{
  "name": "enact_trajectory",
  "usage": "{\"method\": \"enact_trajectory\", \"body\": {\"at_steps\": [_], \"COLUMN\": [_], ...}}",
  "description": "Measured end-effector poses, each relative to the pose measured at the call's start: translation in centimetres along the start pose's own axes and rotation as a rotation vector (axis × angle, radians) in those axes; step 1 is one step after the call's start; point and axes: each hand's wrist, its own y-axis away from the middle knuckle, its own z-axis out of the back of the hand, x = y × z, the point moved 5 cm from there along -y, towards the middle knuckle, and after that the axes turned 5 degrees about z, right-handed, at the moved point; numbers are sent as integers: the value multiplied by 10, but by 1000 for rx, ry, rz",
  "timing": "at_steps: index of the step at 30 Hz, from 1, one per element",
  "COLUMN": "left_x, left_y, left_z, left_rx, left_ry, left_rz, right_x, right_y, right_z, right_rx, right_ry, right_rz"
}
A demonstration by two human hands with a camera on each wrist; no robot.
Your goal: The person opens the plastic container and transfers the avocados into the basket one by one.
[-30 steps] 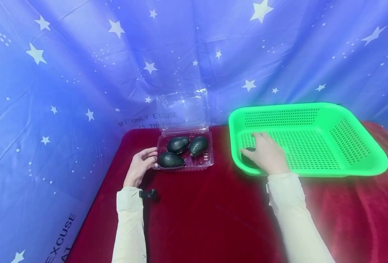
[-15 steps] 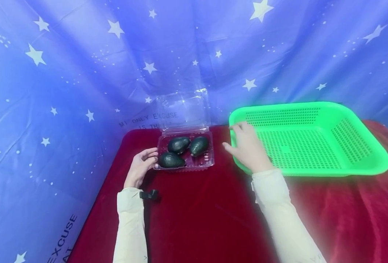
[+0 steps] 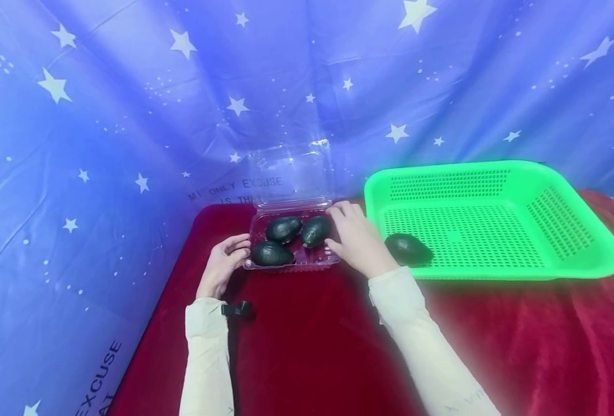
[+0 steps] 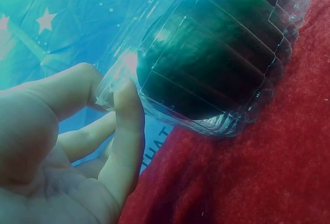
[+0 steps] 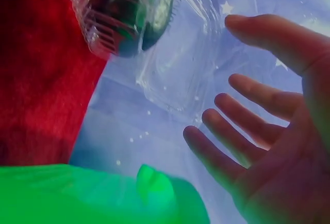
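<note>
My left hand (image 3: 221, 264) pinches the left front corner of a clear plastic clamshell container (image 3: 311, 257), and the left wrist view shows thumb and finger on its rim. The container's lid (image 3: 292, 173) stands raised at the back. Inside lie three dark green avocados: one at the back (image 3: 284, 229), one at the front left (image 3: 273, 253) and one on the right (image 3: 315, 231). At the container's right edge is my right hand (image 3: 358, 240), fingers spread beside the right avocado. With nothing in its grasp, the right hand (image 5: 278, 126) also appears in the right wrist view.
A bright green perforated basket (image 3: 494, 271) stands to the right, with one avocado (image 3: 409, 249) at its left front. Red cloth (image 3: 312, 346) covers the table. Behind and to the left hangs a blue star-patterned curtain (image 3: 286, 69).
My right hand has let go of an avocado inside the green basket and moved left, over the basket's rim, to the container. The left hand has stayed at the container's corner.
</note>
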Motion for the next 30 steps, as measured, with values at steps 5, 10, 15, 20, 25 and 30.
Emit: {"method": "enact_trajectory", "body": {"at_steps": [5, 10, 15, 20, 25, 30], "left_x": [-1, -1, -2, -2, -1, 1], "left_y": [-1, -3, -1, -1, 0, 2], "left_z": [-3, -3, -3, -1, 1, 1], "left_rx": [17, 4, 13, 12, 7, 2], "left_ry": [-5, -4, -13, -7, -12, -1], "left_rz": [-5, 0, 0, 1, -1, 11], "right_x": [2, 4, 2, 0, -1, -4], "right_y": [-5, -12, -19, -23, -25, -23], "right_z": [-8, -19, -33, -43, -52, -63], "right_rx": [26, 49, 32, 17, 18, 37], "right_ry": [-15, -45, -16, -31, -56, -76], "right_rz": [0, 25, 42, 45, 29, -14]}}
